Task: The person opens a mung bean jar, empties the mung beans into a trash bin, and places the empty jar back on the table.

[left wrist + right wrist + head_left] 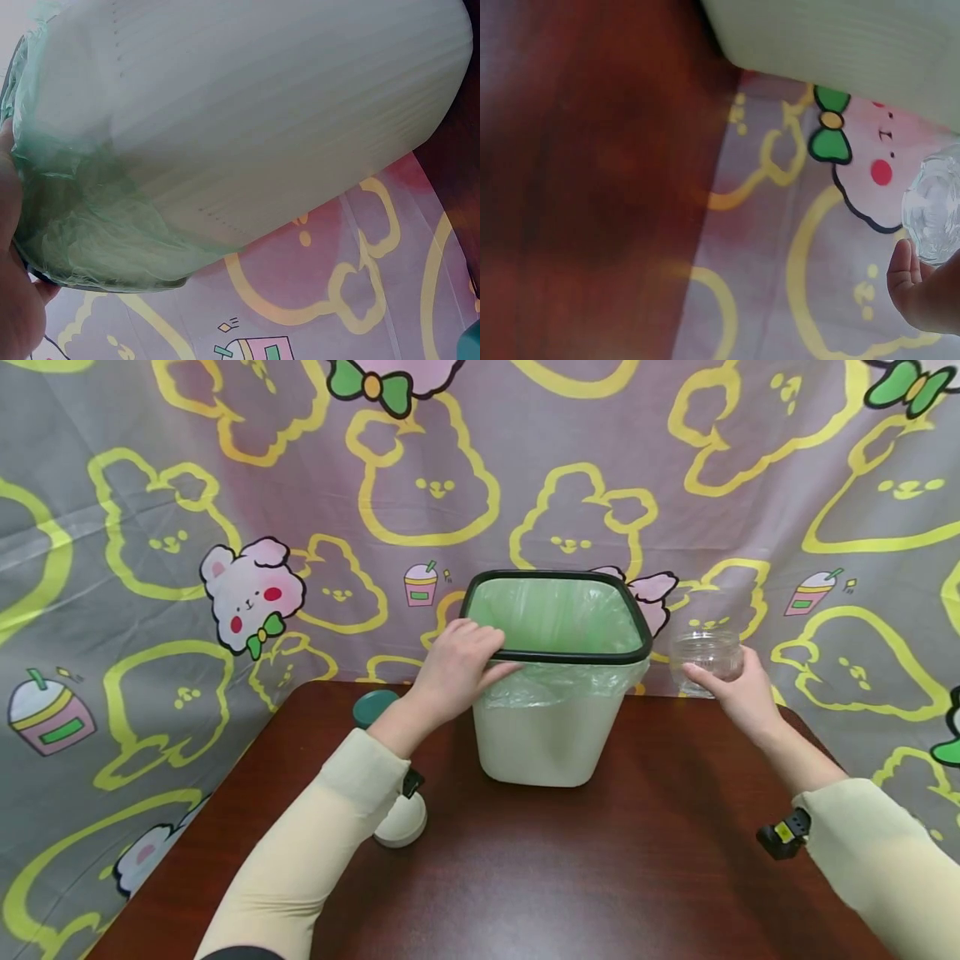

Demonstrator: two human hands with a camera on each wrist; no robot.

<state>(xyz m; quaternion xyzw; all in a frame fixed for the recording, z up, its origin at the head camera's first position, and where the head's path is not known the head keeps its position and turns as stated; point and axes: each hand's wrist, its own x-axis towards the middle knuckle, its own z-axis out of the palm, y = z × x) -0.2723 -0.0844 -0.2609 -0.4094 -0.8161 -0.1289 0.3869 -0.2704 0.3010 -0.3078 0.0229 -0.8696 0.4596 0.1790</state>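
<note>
A pale trash bin (pixel 540 743) with a black rim stands towards the back of the table, lined with a thin green plastic bag (pixel 566 683) folded over its edge. My left hand (pixel 459 664) grips the bin's rim at the near left corner, thumb outside over the bag. In the left wrist view, the bin's wall (pixel 285 112) fills most of the picture. To the right of the bin, my right hand (pixel 738 689) holds a clear jar (pixel 707 653), no lid showing on its threaded mouth. The right wrist view catches only part of this jar (pixel 934 206).
Behind my left forearm is a dark green round-topped thing (pixel 372 706), partly hidden. A white round object (pixel 403 823) sits on the brown table (pixel 540 877) beside my left sleeve. A patterned cloth (pixel 300 493) hangs behind the table's far edge.
</note>
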